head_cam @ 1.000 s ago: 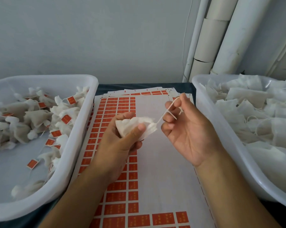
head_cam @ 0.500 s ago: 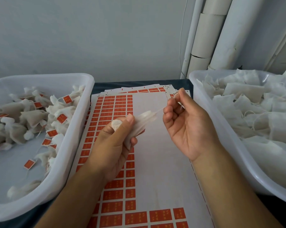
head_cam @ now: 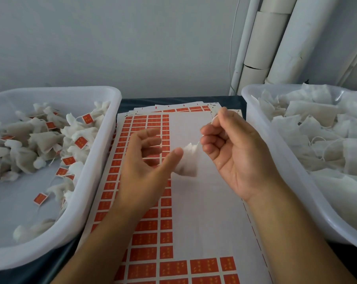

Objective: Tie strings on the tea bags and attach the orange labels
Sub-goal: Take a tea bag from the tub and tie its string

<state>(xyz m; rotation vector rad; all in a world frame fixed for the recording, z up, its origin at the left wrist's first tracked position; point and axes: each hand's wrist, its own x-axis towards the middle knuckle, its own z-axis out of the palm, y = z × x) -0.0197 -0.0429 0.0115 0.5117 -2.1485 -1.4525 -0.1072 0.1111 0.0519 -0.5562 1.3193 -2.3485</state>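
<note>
Dangling tea bag (head_cam: pixel 186 160) by string, right hand (head_cam: pixel 233 152) pinches; left hand (head_cam: pixel 144 160) loose; label sheet (head_cam: pixel 194 201) print unreadable

A blurred white tea bag (head_cam: pixel 186 160) dangles by its string (head_cam: pixel 198 142) above the orange label sheet (head_cam: pixel 149 201).

My lane: label sheet (head_cam: pixel 194 201) mid-desk, open; left tub (head_cam: pixel 103 160) and right tub (head_cam: pixel 276 160) wall both desk edges.

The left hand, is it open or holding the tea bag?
Open. The left hand has blurred, spread fingers; the tea bag dangles from the right hand.
</note>
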